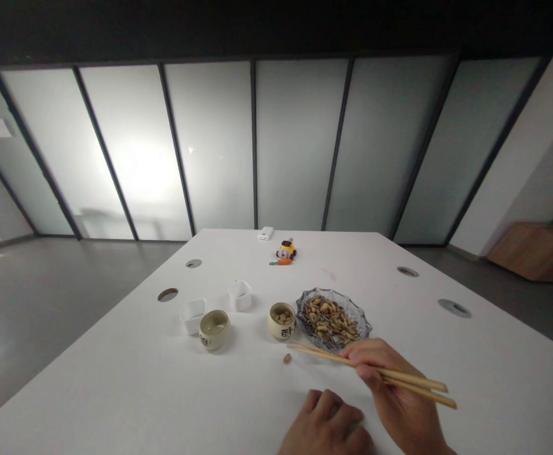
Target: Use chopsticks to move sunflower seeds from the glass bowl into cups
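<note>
My right hand [390, 385] grips a pair of wooden chopsticks [323, 353], whose tips point left, almost together. Nothing is pinched between the tips, which hover close to a single brown nut [287, 358] on the table. My left hand [328, 424] rests on the table with its fingers curled in. Just beyond the right hand is a scalloped glass bowl [365, 321] heaped with mixed nuts and seeds [330, 321]. Left of it stands a small cream cup [276, 328] with dark writing, holding several brown nuts [283, 316].
Another cream cup [214, 341] stands to the left, beside two white plastic containers [194, 316]. Farther back on the white table [129, 379] are a yellow toy car [286, 249], an orange toy carrot [283, 261] and a white box-shaped device [265, 233]. Round holes [167, 295] pierce the tabletop.
</note>
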`<state>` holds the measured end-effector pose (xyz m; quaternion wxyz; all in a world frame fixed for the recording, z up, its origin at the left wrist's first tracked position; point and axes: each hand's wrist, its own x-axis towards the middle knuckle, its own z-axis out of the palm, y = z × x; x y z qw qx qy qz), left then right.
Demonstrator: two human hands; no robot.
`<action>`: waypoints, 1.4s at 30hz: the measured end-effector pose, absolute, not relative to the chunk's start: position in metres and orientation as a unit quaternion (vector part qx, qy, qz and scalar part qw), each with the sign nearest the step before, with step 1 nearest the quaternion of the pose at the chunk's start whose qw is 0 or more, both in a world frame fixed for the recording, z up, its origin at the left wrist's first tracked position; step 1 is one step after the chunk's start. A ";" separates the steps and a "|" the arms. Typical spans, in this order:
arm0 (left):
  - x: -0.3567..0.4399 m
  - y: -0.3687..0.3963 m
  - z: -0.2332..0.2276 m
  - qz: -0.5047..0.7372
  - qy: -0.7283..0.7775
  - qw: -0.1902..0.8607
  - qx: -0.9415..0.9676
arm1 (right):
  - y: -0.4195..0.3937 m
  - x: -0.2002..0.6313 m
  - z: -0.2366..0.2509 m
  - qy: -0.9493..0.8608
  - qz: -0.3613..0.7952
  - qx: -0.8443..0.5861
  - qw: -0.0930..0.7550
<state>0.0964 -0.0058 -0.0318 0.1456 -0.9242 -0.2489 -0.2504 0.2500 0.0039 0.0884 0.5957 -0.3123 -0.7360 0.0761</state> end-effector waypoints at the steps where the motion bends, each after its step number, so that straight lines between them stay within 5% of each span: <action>1: 0.096 -0.005 -0.033 -0.241 -0.246 0.153 -0.926 | 0.003 0.247 0.088 -0.747 0.094 -0.301 0.586; 25: 0.094 -0.004 -0.043 -0.276 -0.248 0.157 -0.915 | 0.001 0.241 0.072 -0.789 0.114 -0.293 0.528; 42: 0.088 -0.004 -0.035 -0.182 -0.244 0.164 -0.938 | -0.003 0.229 0.074 -0.802 0.166 -0.248 0.518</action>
